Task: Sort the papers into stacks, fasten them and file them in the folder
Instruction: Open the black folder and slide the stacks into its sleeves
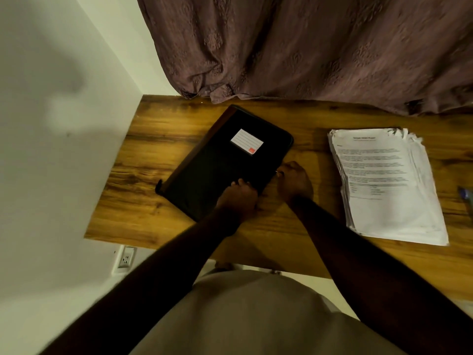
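Both hands at closed black fabric folder (pixel 225 162), flat on wooden table (pixel 153 139): our left hand (pixel 238 198) curls fingers over near edge; our right hand (pixel 294 183) bunches fingers against same edge, grip indeterminate.

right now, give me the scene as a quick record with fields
folder: black, closed, lying angled on the table
papers: one loose stack, right of the folder, apart from it
left hand: grips the folder's near edge
right hand: curled at the folder's right edge; hold unclear
progress: papers not yet sorted into stacks
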Demonstrator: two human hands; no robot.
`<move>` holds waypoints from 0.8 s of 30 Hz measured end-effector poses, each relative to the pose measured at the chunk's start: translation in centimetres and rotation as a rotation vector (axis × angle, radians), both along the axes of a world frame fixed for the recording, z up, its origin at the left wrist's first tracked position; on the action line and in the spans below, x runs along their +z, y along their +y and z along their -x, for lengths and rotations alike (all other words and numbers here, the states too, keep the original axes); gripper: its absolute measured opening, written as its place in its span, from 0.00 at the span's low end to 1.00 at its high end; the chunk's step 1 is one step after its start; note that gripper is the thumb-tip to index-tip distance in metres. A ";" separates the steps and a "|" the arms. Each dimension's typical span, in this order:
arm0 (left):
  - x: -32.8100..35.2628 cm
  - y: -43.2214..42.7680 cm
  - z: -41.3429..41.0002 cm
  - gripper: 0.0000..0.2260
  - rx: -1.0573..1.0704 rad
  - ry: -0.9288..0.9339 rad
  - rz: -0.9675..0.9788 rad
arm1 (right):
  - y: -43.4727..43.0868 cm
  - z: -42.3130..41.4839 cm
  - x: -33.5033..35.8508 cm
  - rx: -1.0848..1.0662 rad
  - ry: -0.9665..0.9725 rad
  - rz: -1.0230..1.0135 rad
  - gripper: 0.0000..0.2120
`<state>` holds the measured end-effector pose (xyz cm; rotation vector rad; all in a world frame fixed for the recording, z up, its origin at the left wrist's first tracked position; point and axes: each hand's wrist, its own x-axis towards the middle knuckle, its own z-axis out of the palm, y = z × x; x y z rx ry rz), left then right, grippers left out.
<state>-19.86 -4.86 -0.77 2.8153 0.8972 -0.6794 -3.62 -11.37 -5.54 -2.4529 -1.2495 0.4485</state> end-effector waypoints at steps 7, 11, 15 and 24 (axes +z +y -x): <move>1.3 0.3 -1.9 0.20 -0.092 -0.129 0.030 | -1.5 2.1 -0.8 0.138 0.070 0.002 0.15; 2.6 0.3 -3.8 0.13 -0.002 -0.188 0.036 | -2.8 3.8 -0.6 0.141 0.143 -0.056 0.15; 3.4 0.6 -5.0 0.13 0.032 -0.216 0.046 | -4.5 5.1 0.2 0.087 0.104 -0.284 0.20; 2.6 0.3 -8.4 0.08 0.244 -0.363 0.119 | -8.3 7.2 -1.5 0.044 0.153 -0.051 0.11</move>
